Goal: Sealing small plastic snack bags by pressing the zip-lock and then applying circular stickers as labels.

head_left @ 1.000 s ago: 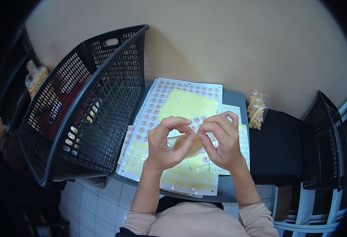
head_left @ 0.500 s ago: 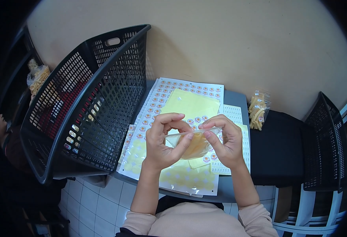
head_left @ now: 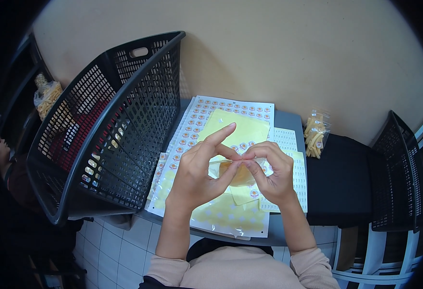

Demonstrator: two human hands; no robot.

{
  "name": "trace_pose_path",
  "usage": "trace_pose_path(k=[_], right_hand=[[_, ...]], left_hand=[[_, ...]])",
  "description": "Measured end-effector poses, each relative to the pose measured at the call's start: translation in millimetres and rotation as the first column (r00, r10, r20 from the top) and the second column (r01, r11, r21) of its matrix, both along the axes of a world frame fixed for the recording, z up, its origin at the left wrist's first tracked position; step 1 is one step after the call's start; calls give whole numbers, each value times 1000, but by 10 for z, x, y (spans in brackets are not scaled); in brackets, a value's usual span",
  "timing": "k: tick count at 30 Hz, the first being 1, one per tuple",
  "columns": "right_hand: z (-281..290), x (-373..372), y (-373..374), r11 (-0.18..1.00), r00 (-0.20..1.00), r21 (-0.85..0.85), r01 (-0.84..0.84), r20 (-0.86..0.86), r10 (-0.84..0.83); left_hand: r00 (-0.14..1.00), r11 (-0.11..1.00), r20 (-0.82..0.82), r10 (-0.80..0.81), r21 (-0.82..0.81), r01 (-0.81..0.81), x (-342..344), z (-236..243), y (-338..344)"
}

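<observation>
Both hands, left (head_left: pixel 199 176) and right (head_left: pixel 271 176), pinch a small clear packet (head_left: pixel 238 172), apparently holding a tan snack, above the sticker sheets (head_left: pixel 221 120) on the bench (head_left: pixel 288 120); black basket (head_left: pixel 110 125) at left.

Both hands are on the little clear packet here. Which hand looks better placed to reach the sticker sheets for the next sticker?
Probably the right hand: the left hand wraps the clear packet from below, while the right only pinches its top edge and lies directly over round stickers on the sticker sheets.
</observation>
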State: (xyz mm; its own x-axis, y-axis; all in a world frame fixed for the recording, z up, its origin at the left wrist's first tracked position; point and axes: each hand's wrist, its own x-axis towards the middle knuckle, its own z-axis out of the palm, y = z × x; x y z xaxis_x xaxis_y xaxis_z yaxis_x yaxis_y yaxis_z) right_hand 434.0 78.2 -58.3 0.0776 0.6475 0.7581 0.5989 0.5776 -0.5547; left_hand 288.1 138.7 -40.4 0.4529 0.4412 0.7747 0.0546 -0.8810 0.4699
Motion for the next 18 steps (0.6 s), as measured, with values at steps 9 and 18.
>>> trace_pose_path(k=[9, 18], right_hand=[[-32, -46, 46, 999, 998, 40, 33, 57, -35], [-77, -54, 51, 1000, 992, 10, -13, -129, 14]], left_hand=[[1000, 998, 18, -9, -61, 11, -53, -24, 3], [999, 998, 33, 31, -50, -29, -40, 13, 1]])
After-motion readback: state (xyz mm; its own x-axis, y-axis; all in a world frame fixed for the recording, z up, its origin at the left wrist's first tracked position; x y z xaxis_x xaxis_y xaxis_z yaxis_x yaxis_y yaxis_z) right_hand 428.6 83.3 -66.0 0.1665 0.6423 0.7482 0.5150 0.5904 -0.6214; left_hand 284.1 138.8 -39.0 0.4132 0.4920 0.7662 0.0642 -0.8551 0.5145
